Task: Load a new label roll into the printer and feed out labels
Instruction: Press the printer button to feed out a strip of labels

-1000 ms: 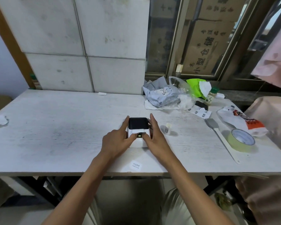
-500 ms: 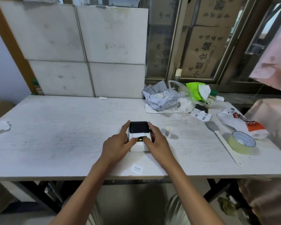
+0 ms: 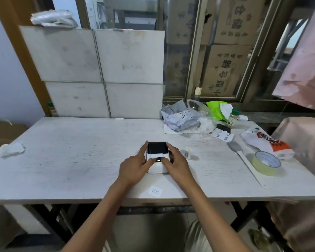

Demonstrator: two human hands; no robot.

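A small white label printer (image 3: 157, 167) with a black lid stands on the white table (image 3: 71, 151), its lid closed and a small light glowing on its front. My left hand (image 3: 135, 166) holds its left side, forefinger along the lid's edge. My right hand (image 3: 176, 165) holds the right side, thumb pressed by the light. A small white label roll (image 3: 188, 152) stands just right of the printer. One printed label (image 3: 155, 191) lies near the table's front edge.
At the back right lie a grey mailing bag (image 3: 180, 117), a green bag (image 3: 216, 109) and a small bottle (image 3: 233, 118). A tape roll (image 3: 266, 163), a spatula (image 3: 244, 160) and a white snack bag (image 3: 265, 144) lie right. A crumpled tissue (image 3: 11, 149) lies far left.
The camera has tilted upward, showing more of the wall. Both hands stay on the printer; my right thumb has shifted closer to the lit button.
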